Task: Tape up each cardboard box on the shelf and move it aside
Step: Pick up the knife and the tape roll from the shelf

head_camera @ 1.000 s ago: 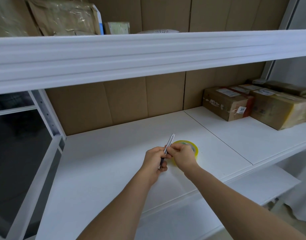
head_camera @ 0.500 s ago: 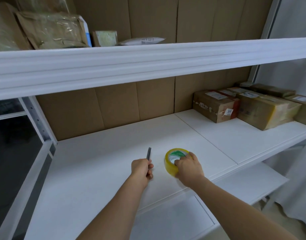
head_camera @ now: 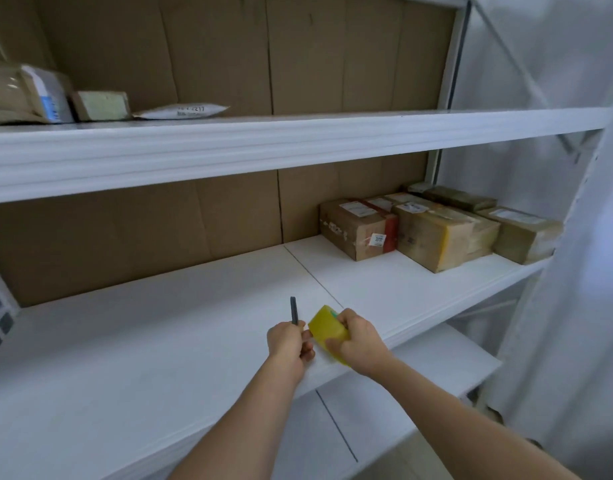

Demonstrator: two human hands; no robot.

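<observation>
While cardboard boxes [head_camera: 358,228] wait in a row at the far right end of the white shelf [head_camera: 159,323], a person stands before it with both tools of the job in hand and none of the cartons within reach. The right hand [head_camera: 358,342] wraps round a yellow roll of tape [head_camera: 327,329], fingers over its outer band and the roll tilted on edge just above the shelf board, a grip that looks suited to finding and peeling the loose end. The left hand [head_camera: 287,344] is clenched round the lower part of a slim dark utility knife [head_camera: 293,310], whose upper end sticks straight up out of the fist, away from the body and from the roll; held so, it appears ready to cut a strip once tape is drawn out. Whether the blade is extended cannot be made out. The two hands sit close together, nearly touching, over the front edge of the middle shelf.

The boxes stand well apart from the hands, pushed against the brown cardboard backing [head_camera: 125,237], several already showing labels and glossy bands of tape. On the upper shelf [head_camera: 298,140] lie a few wrapped parcels [head_camera: 24,95] and a flat white mailer [head_camera: 182,110]. Judging by the scene, the taping of the next box has yet to begin.
</observation>
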